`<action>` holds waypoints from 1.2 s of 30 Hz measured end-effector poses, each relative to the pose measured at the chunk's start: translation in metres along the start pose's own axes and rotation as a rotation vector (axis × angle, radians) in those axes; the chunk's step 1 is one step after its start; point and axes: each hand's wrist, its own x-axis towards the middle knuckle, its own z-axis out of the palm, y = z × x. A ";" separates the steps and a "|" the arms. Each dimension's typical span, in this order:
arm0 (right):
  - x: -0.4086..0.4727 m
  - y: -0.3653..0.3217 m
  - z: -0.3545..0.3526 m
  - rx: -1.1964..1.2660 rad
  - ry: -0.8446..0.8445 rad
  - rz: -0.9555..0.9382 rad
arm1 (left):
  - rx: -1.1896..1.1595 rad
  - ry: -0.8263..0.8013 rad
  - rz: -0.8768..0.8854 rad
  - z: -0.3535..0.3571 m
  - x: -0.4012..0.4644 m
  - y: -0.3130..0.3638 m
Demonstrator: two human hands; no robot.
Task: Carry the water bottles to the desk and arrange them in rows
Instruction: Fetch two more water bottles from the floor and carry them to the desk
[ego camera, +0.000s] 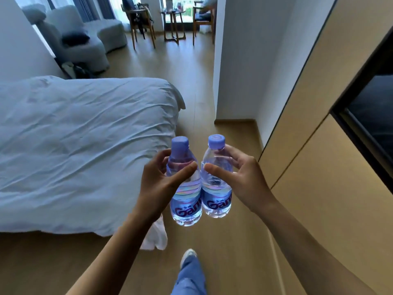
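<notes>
Two clear water bottles with blue caps and blue labels are held upright side by side in front of me, above the wooden floor. My left hand (158, 179) grips the left bottle (185, 201) around its upper body, thumb across the front. My right hand (240, 177) grips the right bottle (215, 194) the same way. The two bottles nearly touch at their labels. No desk is identifiable in view.
A bed with a rumpled white duvet (80, 145) fills the left. A wooden wardrobe front (319, 145) lines the right, past a white wall corner (234, 81). A floor aisle runs ahead to chairs (141, 22) and a small table (173, 22) by the window. An armchair (74, 37) stands far left.
</notes>
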 end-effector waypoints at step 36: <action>0.874 0.129 -0.063 0.015 0.082 0.075 | 0.098 -0.093 0.080 0.090 0.888 -0.108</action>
